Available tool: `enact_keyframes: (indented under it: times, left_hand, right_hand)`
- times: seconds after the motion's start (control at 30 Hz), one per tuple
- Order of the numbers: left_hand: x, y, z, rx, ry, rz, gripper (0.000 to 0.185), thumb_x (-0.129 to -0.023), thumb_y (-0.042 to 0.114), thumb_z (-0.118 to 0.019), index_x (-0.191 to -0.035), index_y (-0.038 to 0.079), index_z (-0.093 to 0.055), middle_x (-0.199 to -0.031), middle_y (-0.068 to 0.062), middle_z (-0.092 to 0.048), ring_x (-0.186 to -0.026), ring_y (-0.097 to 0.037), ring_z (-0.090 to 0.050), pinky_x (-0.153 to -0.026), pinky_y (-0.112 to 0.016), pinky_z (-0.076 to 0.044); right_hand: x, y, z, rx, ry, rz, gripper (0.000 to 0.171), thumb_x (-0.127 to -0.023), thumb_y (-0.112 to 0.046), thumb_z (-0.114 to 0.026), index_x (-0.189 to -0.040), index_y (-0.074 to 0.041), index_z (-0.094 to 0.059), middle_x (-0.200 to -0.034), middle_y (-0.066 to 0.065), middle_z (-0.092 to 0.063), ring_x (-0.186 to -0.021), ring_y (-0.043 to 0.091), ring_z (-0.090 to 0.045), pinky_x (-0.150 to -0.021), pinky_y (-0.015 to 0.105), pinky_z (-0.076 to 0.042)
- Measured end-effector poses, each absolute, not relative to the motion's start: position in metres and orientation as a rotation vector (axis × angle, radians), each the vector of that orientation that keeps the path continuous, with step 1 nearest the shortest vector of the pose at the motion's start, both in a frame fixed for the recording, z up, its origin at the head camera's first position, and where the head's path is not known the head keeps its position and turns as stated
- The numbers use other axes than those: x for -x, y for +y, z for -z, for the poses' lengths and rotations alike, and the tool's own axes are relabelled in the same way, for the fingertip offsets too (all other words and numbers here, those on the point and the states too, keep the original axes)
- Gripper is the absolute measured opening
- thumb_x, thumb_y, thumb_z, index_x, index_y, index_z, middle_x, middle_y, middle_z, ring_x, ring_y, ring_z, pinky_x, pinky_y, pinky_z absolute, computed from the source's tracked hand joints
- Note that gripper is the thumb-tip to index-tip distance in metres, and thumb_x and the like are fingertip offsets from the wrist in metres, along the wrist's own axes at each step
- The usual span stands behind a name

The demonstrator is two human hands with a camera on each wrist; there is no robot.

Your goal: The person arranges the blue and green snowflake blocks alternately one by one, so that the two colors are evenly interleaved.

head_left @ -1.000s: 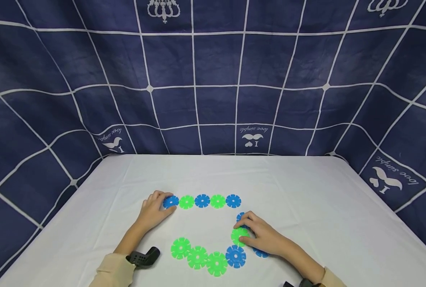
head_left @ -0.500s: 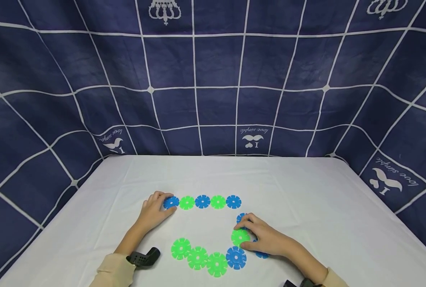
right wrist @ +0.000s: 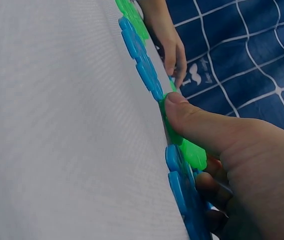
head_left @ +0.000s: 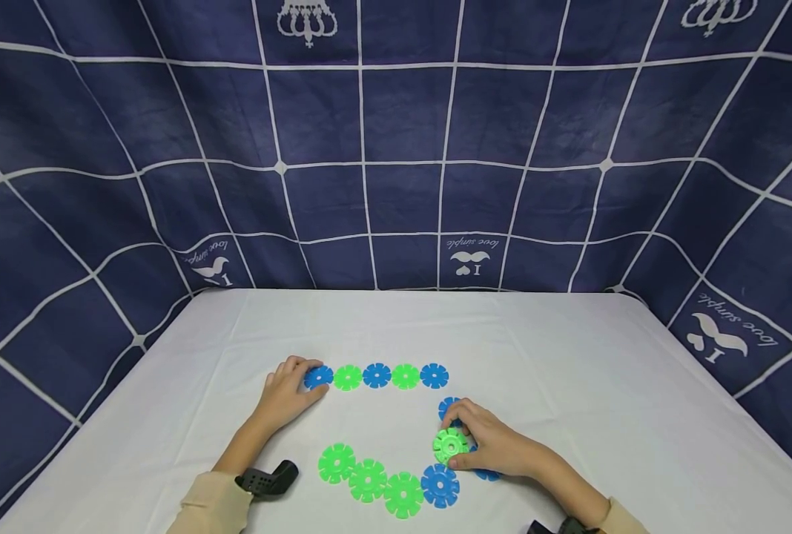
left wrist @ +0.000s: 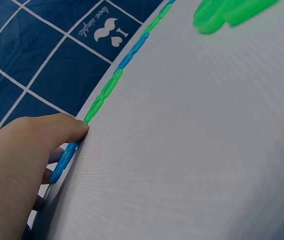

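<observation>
While the left wrist view crops the row point(head_left: 371, 376) paralleling the table's far edge point(head_left: 536, 298), left hand point(head_left: 284, 395) pinches blue disc point(head_left: 317, 377), right hand point(head_left: 495, 443) green disc point(head_left: 445, 447).

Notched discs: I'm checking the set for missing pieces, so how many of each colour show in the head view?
Blue discs: 6, some partly hidden
Green discs: 6
Total visible: 12

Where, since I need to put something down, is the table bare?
The white table is bare between the far disc row and curtain, between that row and the near green discs, and right of the right hand. Crowded: around that hand, which holds one green disc among blue discs.
</observation>
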State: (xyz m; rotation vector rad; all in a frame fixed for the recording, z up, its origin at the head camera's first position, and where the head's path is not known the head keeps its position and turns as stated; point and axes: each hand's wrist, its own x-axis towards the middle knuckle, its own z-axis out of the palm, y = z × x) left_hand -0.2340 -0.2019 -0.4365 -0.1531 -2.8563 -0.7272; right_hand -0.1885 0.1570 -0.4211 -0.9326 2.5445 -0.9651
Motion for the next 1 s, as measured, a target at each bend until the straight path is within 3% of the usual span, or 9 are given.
enact_keyframes:
  times: [0.3, 0.67, 1.0]
  left_hand:
    - [0.2336, -0.2009, 0.4359, 0.152, -2.859, 0.728, 0.049, -0.08, 0.036, -0.063, -0.122, 0.012, -0.055, -0.114, -0.011, -0.05, -0.105, -0.027, -0.045, -0.082, -0.041, -0.029]
    - [0.2342, -0.1996, 0.4343, 0.15, -2.856, 0.733, 0.05, -0.08, 0.037, -0.063, -0.122, 0.012, -0.054, -0.115, -0.011, -0.049, -0.107, -0.028, -0.045, -0.083, -0.042, -0.029]
    - [0.2343, -0.2003, 0.4361, 0.144, -2.862, 0.727, 0.049, -0.08, 0.035, -0.063, -0.121, 0.011, -0.055, -0.115, -0.012, -0.05, -0.107, -0.029, -0.045, -0.084, -0.043, -0.029]
  right_hand:
    - [0.1877, 0.1563, 0.4202, 0.87, 2.483, 1.059, 0.043, -0.076, -0.041, -0.069, -0.108, -0.025, -0.044, -0.091, -0.006, -0.045, -0.084, 0.007, -0.039, -0.073, 0.021, -0.035]
    - [0.1924, 0.1566, 0.42, 0.848, 2.383, 1.172, 0.04, -0.082, -0.035, -0.064, -0.112, -0.019, -0.042, -0.09, -0.012, -0.061, -0.082, 0.003, -0.047, -0.082, 0.024, -0.032]
    - [0.1898, 0.1555, 0.4179, 0.856, 2.309, 1.251, 0.04, -0.083, -0.029, -0.064, -0.113, -0.014, -0.043, -0.088, -0.005, -0.064, -0.079, 0.003, -0.05, -0.082, 0.023, -0.032]
